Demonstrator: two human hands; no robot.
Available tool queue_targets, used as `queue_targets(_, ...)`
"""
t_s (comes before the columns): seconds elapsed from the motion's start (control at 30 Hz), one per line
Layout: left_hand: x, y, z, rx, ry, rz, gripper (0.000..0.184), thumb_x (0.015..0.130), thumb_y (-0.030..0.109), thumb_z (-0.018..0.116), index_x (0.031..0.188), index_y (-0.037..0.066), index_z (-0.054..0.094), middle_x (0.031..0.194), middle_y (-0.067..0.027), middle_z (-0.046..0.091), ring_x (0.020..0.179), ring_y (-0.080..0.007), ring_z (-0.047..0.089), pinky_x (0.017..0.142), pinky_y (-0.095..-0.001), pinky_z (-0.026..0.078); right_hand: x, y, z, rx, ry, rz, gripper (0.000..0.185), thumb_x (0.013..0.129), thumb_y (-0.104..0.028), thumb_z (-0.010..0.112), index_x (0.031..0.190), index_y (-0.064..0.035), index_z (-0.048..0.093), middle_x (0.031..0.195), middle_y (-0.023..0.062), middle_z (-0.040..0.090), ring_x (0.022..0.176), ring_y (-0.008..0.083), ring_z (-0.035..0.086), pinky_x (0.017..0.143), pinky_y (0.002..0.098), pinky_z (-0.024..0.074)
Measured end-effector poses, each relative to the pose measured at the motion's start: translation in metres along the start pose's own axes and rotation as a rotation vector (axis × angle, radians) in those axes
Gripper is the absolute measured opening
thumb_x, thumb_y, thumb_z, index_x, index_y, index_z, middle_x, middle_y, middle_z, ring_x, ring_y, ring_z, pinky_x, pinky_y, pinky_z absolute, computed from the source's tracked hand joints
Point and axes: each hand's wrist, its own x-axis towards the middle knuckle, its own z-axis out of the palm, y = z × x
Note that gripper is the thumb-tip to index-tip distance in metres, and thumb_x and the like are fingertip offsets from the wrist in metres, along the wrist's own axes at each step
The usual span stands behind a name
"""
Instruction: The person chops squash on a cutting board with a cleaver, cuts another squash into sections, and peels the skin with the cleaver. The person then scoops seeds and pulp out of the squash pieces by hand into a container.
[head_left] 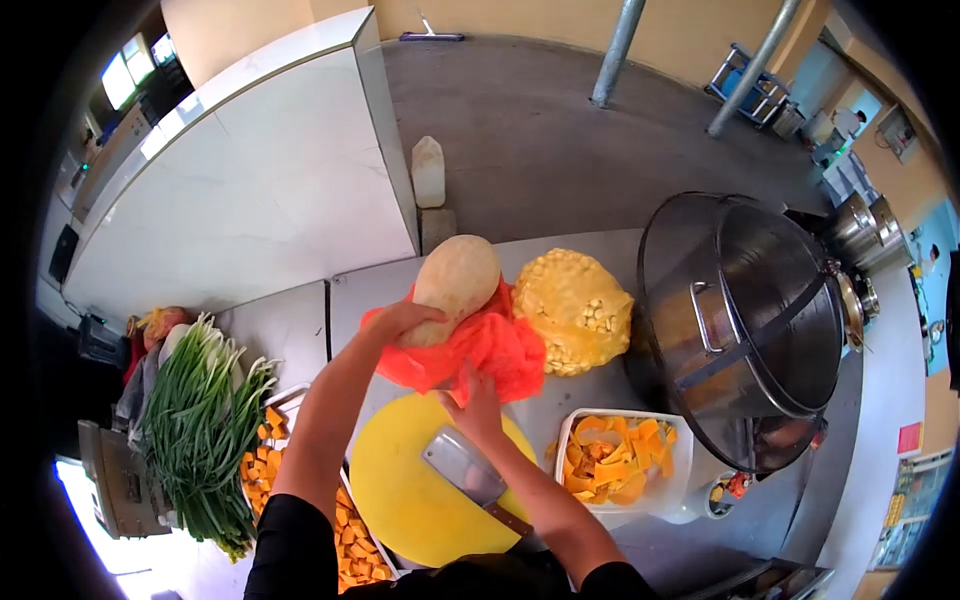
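Observation:
My left hand (408, 318) is closed against the near side of a large pale oval vegetable (462, 272), whose exact kind I cannot tell. Its lower part sits in a crumpled red plastic bag (500, 350). Fingers of my right hand (478, 402) pinch the near edge of that bag. Below both hands lies a round yellow cutting board (390, 500), with a cleaver (465, 465) flat on it under my right forearm. Touching the bag on the right is a yellowish see-through bag (575, 310) full of small pale pieces.
A white tub (685, 465) holds orange peelings (615, 460). To its right stands a large metal pot (770, 310). Trays of orange cubes (355, 540) and a heap of green onions (195, 440) lie left. A white partition (260, 170) rises behind the counter, near a plastic jug (428, 172).

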Motion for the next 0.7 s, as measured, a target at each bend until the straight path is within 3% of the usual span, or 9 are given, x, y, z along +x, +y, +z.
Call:
queue_targets(0.07, 0.010, -0.018, 0.009, -0.196, -0.104, 0.047, 0.063, 0.086, 0.030, 0.081, 0.138, 0.002, 0.058, 0.117, -0.0123, 0.073, 0.106, -0.0242, 0.070, 0.092, -0.0412, 0.058, 0.011, -0.016, 0.010, 0.244, 0.296, -0.134, 0.089, 0.082, -0.033, 0.082, 0.155, -0.0112, 0.037, 0.131, 0.0300, 0.048, 0.118, 0.0467, 0.054, 0.095, 0.0520, 0.0490)
queue_targets(0.13, 0.002, -0.029, 0.025, -0.261, -0.045, 0.093, 0.066, 0.086, 0.027, 0.080, 0.142, 0.004, 0.054, 0.124, -0.0147, 0.069, 0.109, -0.0254, 0.069, 0.094, -0.0411, 0.057, 0.014, -0.033, 0.001, 0.212, 0.244, 0.003, 0.081, 0.080, -0.025, 0.083, 0.149, -0.0100, 0.042, 0.123, 0.0260, 0.053, 0.113, 0.0464, 0.057, 0.091, 0.0524, 0.0506)
queue_targets(0.17, -0.009, -0.031, 0.032, -0.302, -0.032, 0.095, 0.067, 0.086, 0.027, 0.080, 0.143, 0.003, 0.053, 0.126, -0.0147, 0.069, 0.109, -0.0257, 0.069, 0.095, -0.0412, 0.057, 0.009, -0.038, -0.001, 0.192, 0.211, 0.078, 0.078, 0.080, -0.020, 0.083, 0.147, -0.0094, 0.045, 0.120, 0.0240, 0.055, 0.110, 0.0463, 0.059, 0.089, 0.0526, 0.0514)
queue_targets(0.27, -0.019, -0.040, 0.036, -0.348, -0.052, 0.049, 0.068, 0.087, 0.027, 0.080, 0.144, 0.003, 0.052, 0.127, -0.0141, 0.068, 0.111, -0.0265, 0.068, 0.096, -0.0420, 0.057, -0.005, -0.001, 0.009, -0.084, -0.081, -0.098, 0.055, 0.078, -0.014, 0.080, 0.128, -0.0053, 0.056, 0.111, 0.0200, 0.060, 0.102, 0.0473, 0.062, 0.087, 0.0525, 0.0527)
queue_targets(0.37, -0.017, -0.043, 0.035, -0.371, -0.073, 0.001, 0.066, 0.088, 0.029, 0.078, 0.144, 0.004, 0.052, 0.128, -0.0141, 0.068, 0.112, -0.0281, 0.068, 0.098, -0.0438, 0.056, -0.031, 0.023, -0.002, -0.141, -0.327, -0.147, 0.038, 0.076, -0.006, 0.075, 0.111, -0.0018, 0.060, 0.104, 0.0211, 0.065, 0.096, 0.0473, 0.065, 0.084, 0.0527, 0.0536)
queue_targets(0.57, -0.067, -0.031, 0.023, -0.735, -0.258, -0.099, 0.065, 0.092, 0.042, 0.071, 0.142, 0.003, 0.053, 0.130, -0.0169, 0.067, 0.115, -0.0326, 0.068, 0.102, -0.0494, 0.054, -0.023, 0.073, -0.021, 0.030, -0.030, 0.139, 0.033, 0.076, -0.002, 0.067, 0.109, -0.0001, 0.062, 0.101, 0.0284, 0.069, 0.100, 0.0470, 0.066, 0.083, 0.0539, 0.0536)
queue_targets(0.7, -0.104, -0.079, 0.009, -0.913, -0.361, -0.091, 0.063, 0.098, 0.044, 0.062, 0.145, 0.004, 0.049, 0.136, -0.0176, 0.064, 0.120, -0.0339, 0.065, 0.105, -0.0521, 0.051, -0.009, 0.083, -0.019, 0.055, -0.028, 0.253, 0.032, 0.076, 0.001, 0.064, 0.107, 0.0013, 0.062, 0.098, 0.0293, 0.069, 0.099, 0.0492, 0.066, 0.084, 0.0537, 0.0531)
